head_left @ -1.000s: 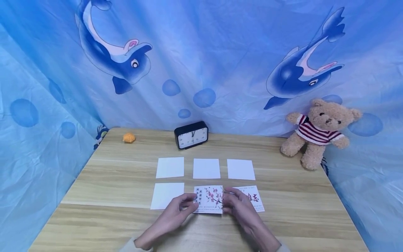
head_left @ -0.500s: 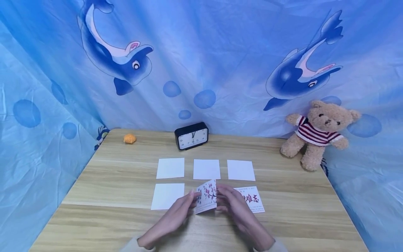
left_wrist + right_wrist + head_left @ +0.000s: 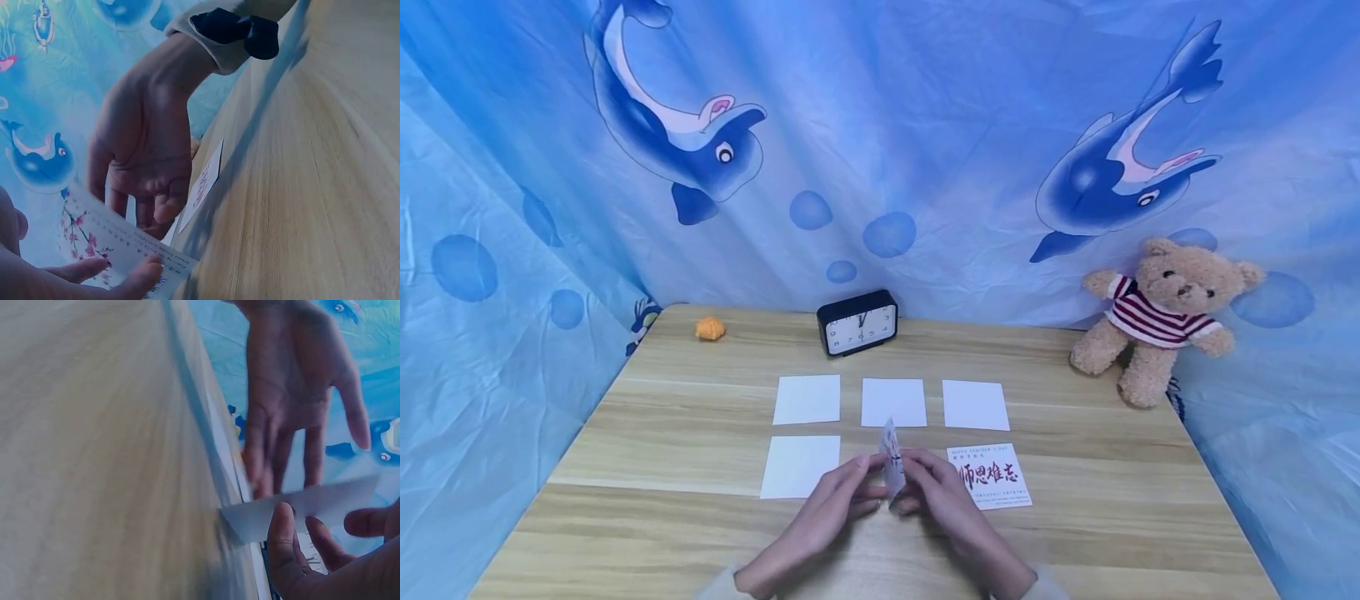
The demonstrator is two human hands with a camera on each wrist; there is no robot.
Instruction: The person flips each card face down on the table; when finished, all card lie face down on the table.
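In the head view, a plum-blossom greeting card point(image 3: 892, 457) stands on edge between the two hands, seen nearly edge-on; I cannot tell whether its lower edge meets the wooden table point(image 3: 647, 533). The left hand point(image 3: 826, 510) is at its seven o'clock, the right hand point(image 3: 952, 502) at its five, fingers loosely extended in both. Measured from that card, one blank card point(image 3: 807, 400) lies at ten o'clock, a second blank card point(image 3: 893, 398) at twelve, a third blank card point(image 3: 976, 405) at two, a fourth blank card point(image 3: 797, 462) at nine, and a red-calligraphy Teacher's Day card point(image 3: 992, 477) at three. Beyond sit a black alarm clock point(image 3: 859, 325) near eleven-thirty, a crumpled orange object point(image 3: 710, 328) at ten and a striped-shirt teddy bear point(image 3: 1157, 321) at two, before a dolphin-print curtain point(image 3: 887, 108).

In the left wrist view, the card is towards seven-thirty, its blossom face against the left fingers; the relaxed right fingers reach behind it.

In the right wrist view, the card's plain white back shows at four o'clock, gently bent right fingers against it, the left hand's straight fingers passing behind.
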